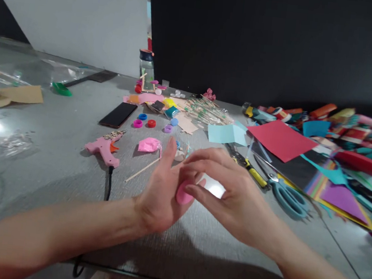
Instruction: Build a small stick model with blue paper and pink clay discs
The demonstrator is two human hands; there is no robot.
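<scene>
A small, flattened pink lump of what looks like soft modelling clay (184,194) lies against the palm of my left hand (161,195). That palm is turned up and to the right, its thumb stretched upward; its other fingers are largely hidden behind the right hand. My right hand (230,189) reaches over from the right, fingers curved, with thumb and fingertips closed on the lump's edge. Beyond the left hand lie a crumpled pink packet (149,145) and a thin wooden stick (142,170). Both hands are above the grey table (173,254).
A pink glue gun (104,149) and a phone (118,114) lie left. Coloured rings, including a red one (151,123), sit further back. Blue-handled scissors (289,196), yellow-handled pliers (252,170) and red paper (282,139) lie right. A water bottle (146,68) stands at the back.
</scene>
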